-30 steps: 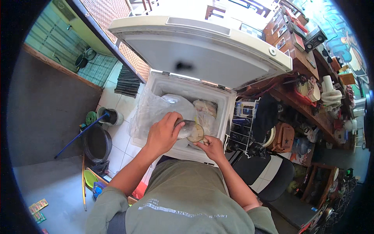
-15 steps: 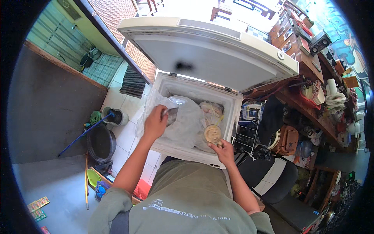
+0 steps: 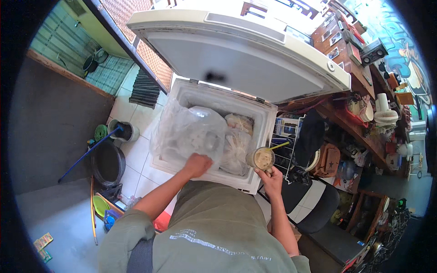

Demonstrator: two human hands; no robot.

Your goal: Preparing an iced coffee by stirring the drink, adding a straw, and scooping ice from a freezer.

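My right hand [image 3: 270, 179] grips a clear glass mug [image 3: 261, 159] holding a beige drink with a frothy top. A yellow-green straw [image 3: 279, 145] leans out of it to the right. The mug is held over the right front rim of an open chest freezer [image 3: 170, 164]. Inside the freezer, on its left, bulges a large clear plastic bag [image 3: 189, 132] with pale, ice-like contents. My left hand [image 3: 199, 165] is closed at the bag's near edge, fingers curled on the plastic; its fingertips are partly hidden. A knotted plastic bag [image 3: 236, 148] lies to the right of the large one.
The raised freezer lid [image 3: 241, 59] stands at the far side. A white wire rack [image 3: 296, 141] is close on the right, beside a black chair [image 3: 325, 209]. To the left are a bucket [image 3: 129, 132], a black tub [image 3: 108, 164] and a blue-handled stick [image 3: 86, 154].
My left hand has moved nearer and right, from the bag's upper left to its near edge. My right hand has carried the mug to the right, and the straw now points right.
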